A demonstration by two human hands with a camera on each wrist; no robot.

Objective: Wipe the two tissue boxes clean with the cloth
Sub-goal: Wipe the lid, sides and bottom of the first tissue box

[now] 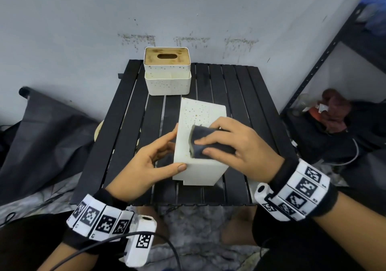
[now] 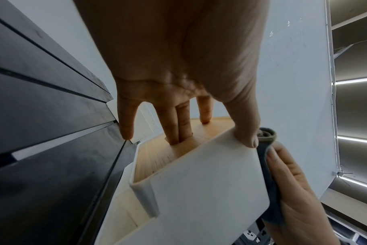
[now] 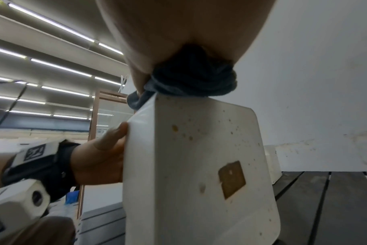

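A white tissue box (image 1: 200, 112) speckled with brown spots lies tipped on its side near the front of the black slatted table (image 1: 240, 95). My left hand (image 1: 165, 155) grips its left end, thumb on the near top corner and fingers against the wooden lid (image 2: 157, 157). My right hand (image 1: 211, 140) holds a folded dark cloth (image 1: 200, 145) pressed onto the box's upper face. The right wrist view shows the cloth (image 3: 191, 79) bunched under my palm above a stained side (image 3: 199, 157). The second tissue box (image 1: 167, 72) stands upright at the table's back edge, untouched.
A stained white wall rises right behind the table. A black metal shelf rack (image 1: 334, 47) stands at the right with clutter on the floor beside it. A dark bag (image 1: 41, 128) lies at the left. Cables run from my wrist cameras.
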